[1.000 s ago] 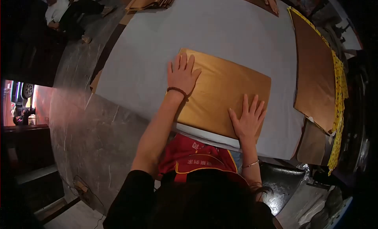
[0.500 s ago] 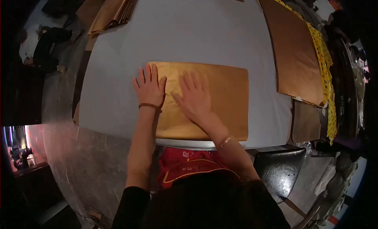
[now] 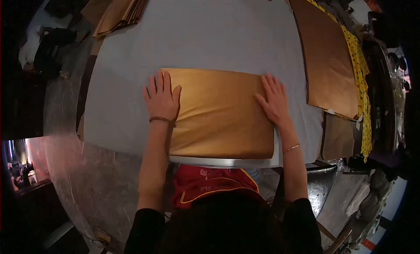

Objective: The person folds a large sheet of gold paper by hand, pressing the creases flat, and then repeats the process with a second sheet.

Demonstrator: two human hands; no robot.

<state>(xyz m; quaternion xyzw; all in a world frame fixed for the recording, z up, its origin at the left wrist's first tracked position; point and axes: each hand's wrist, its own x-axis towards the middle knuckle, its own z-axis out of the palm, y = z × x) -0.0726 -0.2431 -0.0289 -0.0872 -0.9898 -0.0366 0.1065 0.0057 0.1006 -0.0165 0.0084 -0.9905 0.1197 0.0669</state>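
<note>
A folded golden-brown sheet [image 3: 218,116] lies near the front edge of the grey-covered table [image 3: 218,31], with shallow wrinkles across its left and middle part. My left hand [image 3: 162,97] rests flat over its left edge, fingers spread and pointing away from me. On the opposite side, my right hand [image 3: 274,99] lies on the upper right edge, its fingers apart and slightly blurred. Neither hand is closed round anything.
Folded brown sheets [image 3: 124,13] are stacked at the back left. A large brown sheet [image 3: 328,57] lies along the right side, beside yellow printed material [image 3: 359,74]. A black chair [image 3: 321,186] stands at the front right. A person [image 3: 50,53] is at the far left.
My right hand has moved from the left part of the sheet to its right edge. My left hand stays at the left edge, and the wrinkles look different.
</note>
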